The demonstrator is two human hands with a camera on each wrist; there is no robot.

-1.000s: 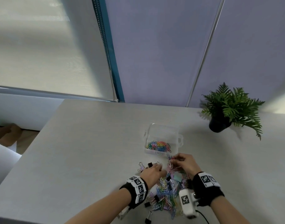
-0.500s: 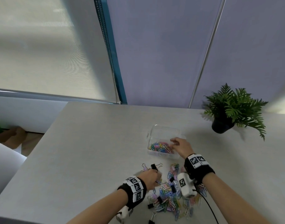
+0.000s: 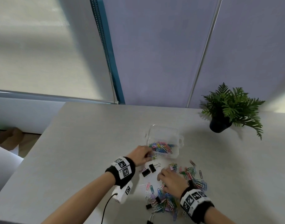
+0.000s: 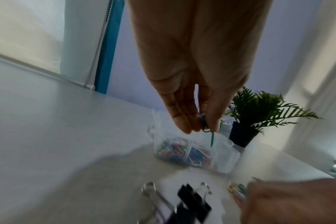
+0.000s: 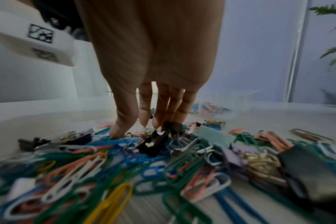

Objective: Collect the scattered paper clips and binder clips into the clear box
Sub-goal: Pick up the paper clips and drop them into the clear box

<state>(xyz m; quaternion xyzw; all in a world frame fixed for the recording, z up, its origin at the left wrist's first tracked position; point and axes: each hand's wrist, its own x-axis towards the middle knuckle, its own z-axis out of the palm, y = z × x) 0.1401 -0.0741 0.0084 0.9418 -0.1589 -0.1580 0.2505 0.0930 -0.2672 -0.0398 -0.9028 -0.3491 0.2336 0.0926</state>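
Note:
The clear box [image 3: 177,152] sits mid-table, partly filled with coloured paper clips [image 3: 161,147]. My left hand [image 3: 148,156] hovers just at the box's near left corner. It pinches a few paper clips [image 4: 206,128] between thumb and fingers, and a green one dangles above the box [image 4: 226,157]. My right hand [image 3: 161,178] is down on the scattered pile of paper and binder clips [image 3: 169,202]. In the right wrist view its thumb and fingertips [image 5: 118,131] touch the pile by a black binder clip [image 5: 153,142], with nothing plainly held. Two black binder clips [image 3: 149,170] lie between the hands.
A potted fern [image 3: 229,110] stands at the back right of the white table [image 3: 83,143]. More loose clips [image 3: 191,172] spread right of my right hand. The table's left edge drops off toward the floor. A cable [image 3: 106,207] trails from my left wrist camera.
My right hand came back from the box to the pile. My left hand rose from the pile and moved forward to the box, carrying paper clips.

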